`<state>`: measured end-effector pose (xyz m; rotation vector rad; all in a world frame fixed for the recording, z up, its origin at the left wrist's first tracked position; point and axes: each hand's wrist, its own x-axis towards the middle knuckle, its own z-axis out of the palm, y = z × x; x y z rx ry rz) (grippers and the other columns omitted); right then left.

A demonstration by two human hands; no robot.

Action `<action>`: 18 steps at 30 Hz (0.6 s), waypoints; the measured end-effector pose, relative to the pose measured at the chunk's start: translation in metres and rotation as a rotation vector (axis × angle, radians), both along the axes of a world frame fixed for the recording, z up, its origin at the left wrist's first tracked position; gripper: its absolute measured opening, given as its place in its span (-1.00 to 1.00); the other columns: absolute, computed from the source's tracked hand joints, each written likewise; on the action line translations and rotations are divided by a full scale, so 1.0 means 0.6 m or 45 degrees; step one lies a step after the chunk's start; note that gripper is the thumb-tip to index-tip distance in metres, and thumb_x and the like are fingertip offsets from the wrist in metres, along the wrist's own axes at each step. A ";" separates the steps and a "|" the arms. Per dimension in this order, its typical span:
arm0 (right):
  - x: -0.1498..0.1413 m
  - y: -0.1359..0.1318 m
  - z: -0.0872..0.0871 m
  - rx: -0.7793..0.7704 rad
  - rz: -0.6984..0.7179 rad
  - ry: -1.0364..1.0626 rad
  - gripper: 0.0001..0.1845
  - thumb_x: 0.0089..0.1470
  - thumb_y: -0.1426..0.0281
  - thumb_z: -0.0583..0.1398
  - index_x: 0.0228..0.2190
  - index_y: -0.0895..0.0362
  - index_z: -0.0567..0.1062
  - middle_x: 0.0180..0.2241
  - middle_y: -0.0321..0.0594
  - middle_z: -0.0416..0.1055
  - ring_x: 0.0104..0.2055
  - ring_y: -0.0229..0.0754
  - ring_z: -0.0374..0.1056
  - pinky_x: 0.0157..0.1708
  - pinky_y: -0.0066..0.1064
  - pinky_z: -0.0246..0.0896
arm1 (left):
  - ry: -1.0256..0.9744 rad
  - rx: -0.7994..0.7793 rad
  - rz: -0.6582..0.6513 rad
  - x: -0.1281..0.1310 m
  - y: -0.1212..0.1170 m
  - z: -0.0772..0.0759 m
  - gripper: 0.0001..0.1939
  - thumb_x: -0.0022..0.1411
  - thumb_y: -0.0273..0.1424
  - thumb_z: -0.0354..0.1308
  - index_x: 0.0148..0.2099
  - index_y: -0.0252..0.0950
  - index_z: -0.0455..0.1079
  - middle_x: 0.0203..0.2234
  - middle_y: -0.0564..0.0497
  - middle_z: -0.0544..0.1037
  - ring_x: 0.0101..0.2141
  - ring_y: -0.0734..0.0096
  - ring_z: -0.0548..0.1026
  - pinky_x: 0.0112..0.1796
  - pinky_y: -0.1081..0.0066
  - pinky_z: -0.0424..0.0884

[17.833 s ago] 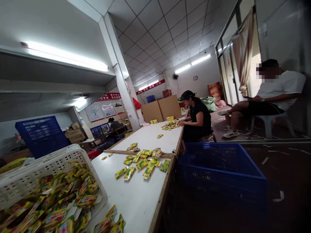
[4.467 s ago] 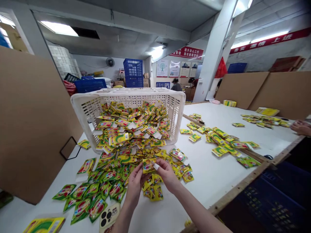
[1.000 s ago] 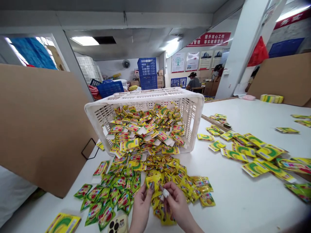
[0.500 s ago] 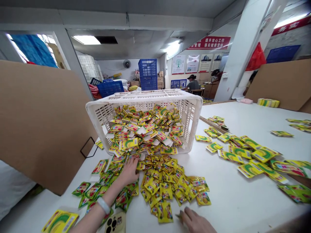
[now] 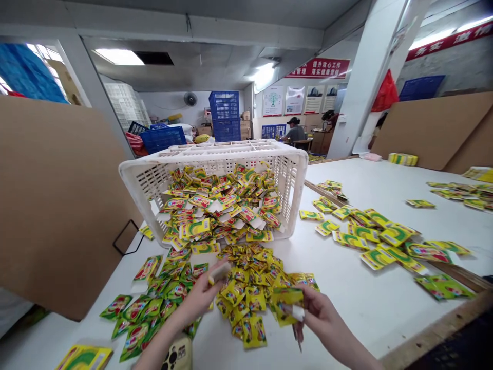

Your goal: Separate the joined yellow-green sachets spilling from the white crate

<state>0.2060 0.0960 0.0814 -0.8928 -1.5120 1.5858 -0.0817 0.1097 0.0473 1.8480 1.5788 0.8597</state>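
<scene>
My left hand (image 5: 202,295) is closed around a small carton (image 5: 220,272), whose pale side faces me; it is slightly blurred. Between the fingers of my right hand (image 5: 319,311) is a yellow sachet (image 5: 285,300), raised above the table. Something white shows at that thumb, and a thin dark thing pokes out below the fingers; I cannot make out what it is. Beneath and between my hands lies a heap of yellow sachets (image 5: 254,298). Green sachets (image 5: 169,293) spread out left of it. Behind, a white plastic crate (image 5: 302,195) lies on its side, full of small yellow cartons (image 5: 194,227).
Flattened yellow cartons (image 5: 396,234) are scattered on the white table (image 5: 339,277) at right. A phone (image 5: 181,354) lies near my left forearm, a larger yellow pack (image 5: 84,358) beside it. Cardboard (image 5: 65,205) stands at left. A person (image 5: 296,131) sits far back.
My left hand has come away from the crate's front with a carton in it. My right hand has risen from the table and now holds up a yellow sachet. The view has shifted rightward.
</scene>
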 end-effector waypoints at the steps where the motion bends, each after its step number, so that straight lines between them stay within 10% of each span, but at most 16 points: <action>1: -0.015 0.003 0.014 -0.014 -0.021 0.107 -0.74 -0.04 0.29 0.19 -0.28 0.13 0.35 -0.51 -0.36 0.27 -0.67 -0.38 0.19 -0.66 -0.47 0.25 | -0.254 -0.129 -0.038 0.020 -0.016 0.004 -0.53 0.16 -0.15 -0.07 0.05 -0.28 0.24 -0.03 -0.12 0.39 0.00 0.19 0.31 0.02 0.24 0.23; 7: -0.089 0.009 0.058 0.465 -0.039 0.125 -0.82 -0.04 0.50 0.17 -0.31 0.08 0.40 -0.23 -0.22 0.20 -0.26 -0.22 0.26 -0.34 -0.44 0.31 | -0.994 -0.425 -0.058 0.126 -0.079 0.031 -0.54 -0.15 -0.12 0.29 -0.26 -0.33 0.33 -0.45 -0.01 0.47 -0.41 0.34 0.42 -0.29 0.34 0.38; 10: -0.088 0.010 0.060 0.747 0.095 -0.139 -0.61 -0.10 0.69 0.06 -0.26 0.07 0.41 -0.23 -0.21 0.21 -0.14 -0.21 0.21 -0.12 -0.38 0.19 | -1.033 -0.402 -0.059 0.141 -0.083 0.033 -0.57 -0.21 -0.18 0.34 -0.36 -0.35 0.31 -0.58 0.07 0.36 -0.53 0.47 0.32 -0.44 0.46 0.32; 18: -0.058 0.006 0.077 0.823 0.405 -0.911 -0.59 -0.18 0.71 -0.01 -0.37 0.09 0.47 -0.36 -0.25 0.30 -0.28 -0.24 0.27 -0.29 -0.47 0.15 | -0.747 -0.354 -0.284 0.157 -0.088 0.003 -0.74 -0.09 -0.46 0.20 -0.27 -0.35 0.29 -0.58 0.13 0.28 -0.55 0.56 0.21 -0.49 0.53 0.20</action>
